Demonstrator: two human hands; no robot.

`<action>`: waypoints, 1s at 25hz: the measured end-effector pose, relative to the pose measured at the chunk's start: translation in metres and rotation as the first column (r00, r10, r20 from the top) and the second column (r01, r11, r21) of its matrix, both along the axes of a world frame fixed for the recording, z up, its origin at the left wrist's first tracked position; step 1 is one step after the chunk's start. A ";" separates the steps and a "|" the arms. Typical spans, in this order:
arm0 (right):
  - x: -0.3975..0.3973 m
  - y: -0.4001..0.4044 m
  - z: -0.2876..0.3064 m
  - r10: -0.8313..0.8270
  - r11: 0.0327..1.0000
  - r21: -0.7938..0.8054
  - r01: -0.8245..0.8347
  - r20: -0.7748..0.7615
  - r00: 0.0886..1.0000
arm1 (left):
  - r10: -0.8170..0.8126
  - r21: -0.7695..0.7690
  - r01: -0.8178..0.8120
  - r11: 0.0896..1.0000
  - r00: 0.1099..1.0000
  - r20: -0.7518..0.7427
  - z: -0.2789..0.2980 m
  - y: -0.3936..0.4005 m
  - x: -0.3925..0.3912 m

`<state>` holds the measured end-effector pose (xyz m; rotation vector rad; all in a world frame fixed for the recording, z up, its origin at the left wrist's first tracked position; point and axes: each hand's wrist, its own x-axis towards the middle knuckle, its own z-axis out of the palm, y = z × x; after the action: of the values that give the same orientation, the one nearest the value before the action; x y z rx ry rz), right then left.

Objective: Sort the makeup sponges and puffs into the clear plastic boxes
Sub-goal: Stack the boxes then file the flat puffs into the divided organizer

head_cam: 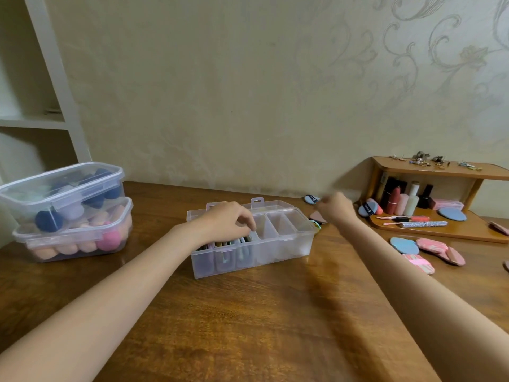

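From the head view, the left hand rests with curled fingers on the flat puffs standing in the left compartments of the clear divided plastic box on the brown wooden bench. The right hand is blurred beyond the box; I cannot tell its grip. Loose blue and pink puffs lie to the right. Two stacked clear boxes of sponges stand on the left.

The right hand is motion-blurred, so its fingers perhaps hold nothing visible.

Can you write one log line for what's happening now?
left hand: touching puffs in divided box | right hand: blurred, reaching toward loose puffs
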<state>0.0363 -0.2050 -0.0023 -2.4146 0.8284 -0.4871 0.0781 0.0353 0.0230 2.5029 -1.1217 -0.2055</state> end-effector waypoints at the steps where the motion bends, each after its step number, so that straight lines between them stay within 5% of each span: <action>1: 0.001 -0.005 -0.015 -0.008 0.996 0.088 0.018 -0.120 0.993 | 0.000 0.006 0.000 1.000 1.000 0.008 -0.001 -0.001 0.001; 4: 0.009 -0.006 -0.045 0.002 0.994 0.109 0.016 -0.164 0.986 | 0.007 0.018 -0.008 1.000 1.000 0.018 -0.002 -0.001 0.002; 6: 0.010 0.000 -0.049 0.014 0.998 0.055 -0.010 -0.074 0.997 | 0.009 0.031 -0.010 0.999 1.000 0.021 -0.002 -0.001 0.000; 10: -0.001 0.006 -0.019 -0.004 0.969 0.243 -0.043 0.190 0.982 | 0.020 0.095 -0.025 0.995 0.998 0.061 -0.004 0.004 -0.001; 14: -0.019 0.048 0.026 0.133 0.976 0.091 -0.196 0.461 0.877 | 0.012 0.104 -0.019 0.994 0.998 0.066 -0.002 0.006 -0.006; 17: -0.021 0.094 0.017 0.390 0.921 -0.131 -0.368 0.319 0.864 | -0.003 0.152 -0.014 0.988 0.994 0.109 -0.001 0.002 -0.010; 20: -0.017 0.114 -0.007 0.435 0.868 -0.318 -0.382 0.111 0.894 | 0.025 0.092 -0.034 0.995 0.995 0.097 0.000 0.003 -0.010; 25: -0.012 0.107 -0.013 0.462 0.843 -0.291 -0.453 -0.042 0.886 | 0.012 -0.014 -0.010 1.000 0.993 0.116 0.006 0.002 -0.004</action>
<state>0.0239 -0.0982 -0.0152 -2.7502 0.1440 -0.4775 0.0736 0.0376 0.0293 2.5370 -1.1496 -0.0490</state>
